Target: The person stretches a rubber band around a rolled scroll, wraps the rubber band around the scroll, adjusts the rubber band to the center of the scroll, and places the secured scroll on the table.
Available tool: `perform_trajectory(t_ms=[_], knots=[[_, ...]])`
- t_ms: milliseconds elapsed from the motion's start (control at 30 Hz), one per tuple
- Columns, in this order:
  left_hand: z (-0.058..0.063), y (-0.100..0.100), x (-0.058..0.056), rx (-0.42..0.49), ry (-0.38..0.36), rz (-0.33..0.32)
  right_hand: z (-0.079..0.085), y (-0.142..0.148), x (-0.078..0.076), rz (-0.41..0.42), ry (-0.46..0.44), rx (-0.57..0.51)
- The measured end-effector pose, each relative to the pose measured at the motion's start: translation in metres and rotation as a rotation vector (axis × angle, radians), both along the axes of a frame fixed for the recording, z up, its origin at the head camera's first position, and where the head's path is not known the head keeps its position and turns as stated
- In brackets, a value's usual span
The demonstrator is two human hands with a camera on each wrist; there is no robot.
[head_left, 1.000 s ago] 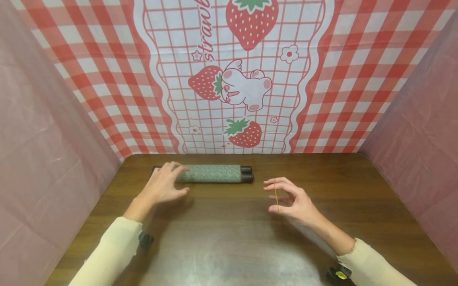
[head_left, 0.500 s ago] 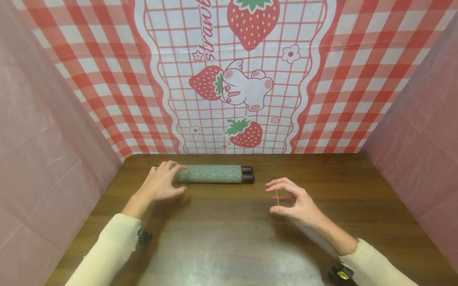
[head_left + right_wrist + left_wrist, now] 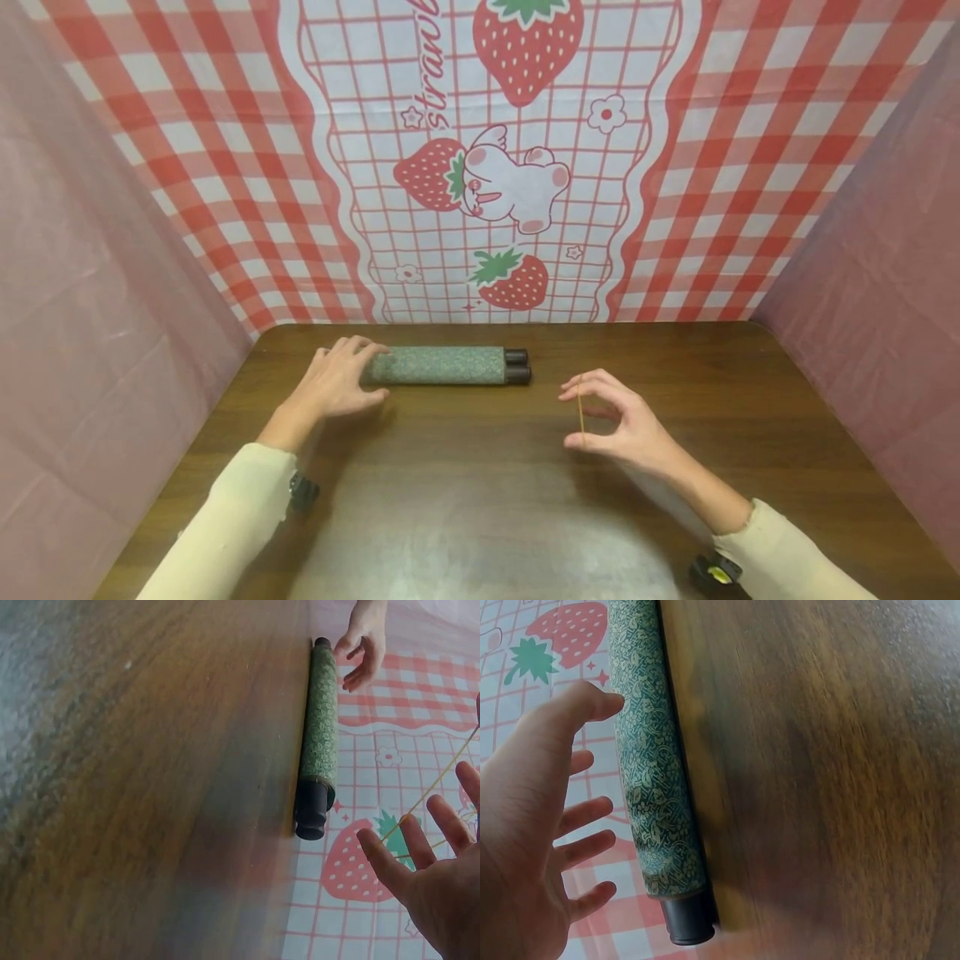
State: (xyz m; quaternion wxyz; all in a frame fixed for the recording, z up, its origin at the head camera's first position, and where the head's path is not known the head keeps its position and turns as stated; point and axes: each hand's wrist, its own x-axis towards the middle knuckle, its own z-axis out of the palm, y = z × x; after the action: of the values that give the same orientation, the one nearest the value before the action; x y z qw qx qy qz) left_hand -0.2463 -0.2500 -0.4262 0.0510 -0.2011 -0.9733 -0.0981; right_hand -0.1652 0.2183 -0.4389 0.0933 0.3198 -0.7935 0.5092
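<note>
Reading sideways on the cloth point(image 3: 585, 196), I make out red lettering point(image 3: 431, 67), "straw", with more cut off at the head view's top edge; printed strawberries point(image 3: 528, 54) and a white animal point(image 3: 517, 183) lie near it. Pink drapes point(image 3: 877, 250) stand at both sides. The green patterned scroll point(image 3: 450, 365) lies crosswise at the back of the desk point(image 3: 480, 483). Of my hands, the left hand point(image 3: 339, 380) hides the scroll's left end, fingers loosely spread, gripping nothing; I can't tell whether it touches. My right hand point(image 3: 621, 427), apart from the scroll, has fingers and thumb spread, a thin yellow band point(image 3: 581, 414) stretched between them.
</note>
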Motion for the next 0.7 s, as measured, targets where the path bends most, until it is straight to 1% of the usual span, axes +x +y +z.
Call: perform_trajectory(t_ms=[367,500,700], knots=[[-0.002,-0.001,-0.007,-0.018,-0.008,0.023,-0.001,0.001,-0.001,-0.037,0.063,0.064],[-0.004,-0.001,-0.009,-0.025,-0.012,0.033,-0.002,0.004,0.0,-0.047,0.069,0.078],[-0.007,0.001,-0.012,-0.022,-0.037,0.049,-0.005,0.008,0.0,-0.065,0.068,0.087]])
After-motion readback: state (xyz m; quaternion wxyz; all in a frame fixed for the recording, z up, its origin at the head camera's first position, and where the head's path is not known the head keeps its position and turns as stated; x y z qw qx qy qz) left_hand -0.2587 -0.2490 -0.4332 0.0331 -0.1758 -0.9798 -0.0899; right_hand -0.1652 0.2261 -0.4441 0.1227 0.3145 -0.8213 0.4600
